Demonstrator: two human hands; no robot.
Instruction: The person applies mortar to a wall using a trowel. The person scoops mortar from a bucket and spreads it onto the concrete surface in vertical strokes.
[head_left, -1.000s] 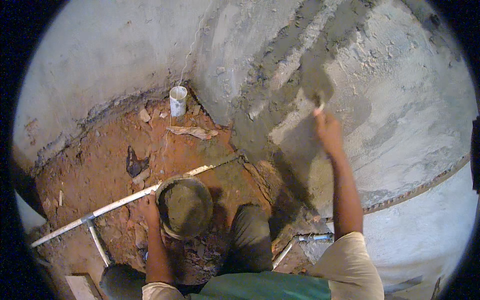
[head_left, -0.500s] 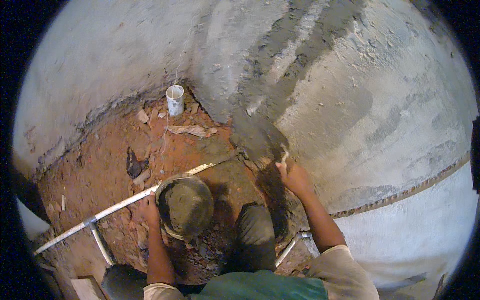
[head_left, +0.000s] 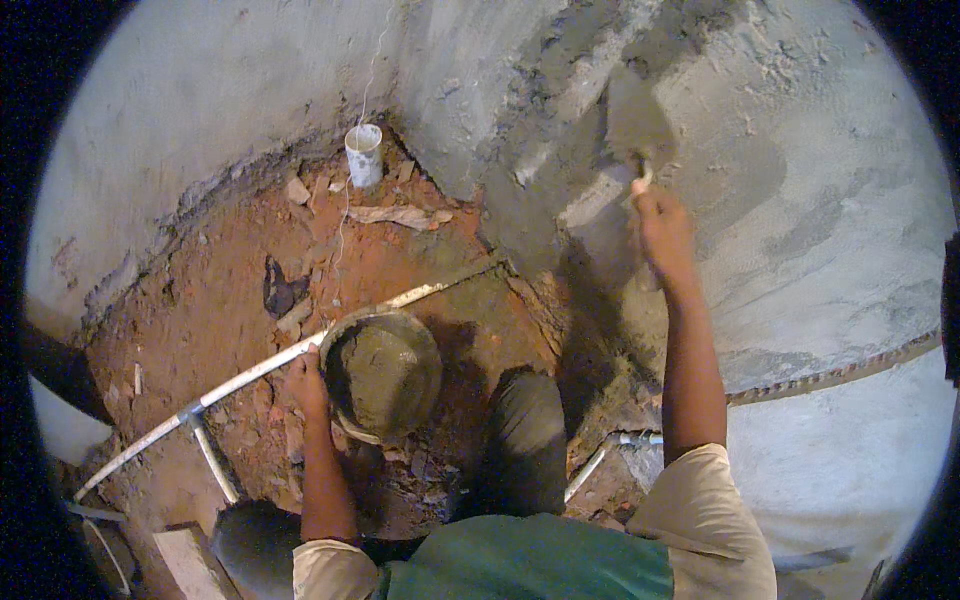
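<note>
Two hands are engaged. Right hand [head_left: 662, 228] is closed around the handle of a trowel [head_left: 636, 125], whose blade lies flat against the grey plastered wall [head_left: 800, 190], directly above the hand. Left hand [head_left: 305, 380] grips the rim of a mortar pan [head_left: 382, 373], low over the red dirt floor [head_left: 220, 300], beside a white pipe [head_left: 250, 372].
</note>
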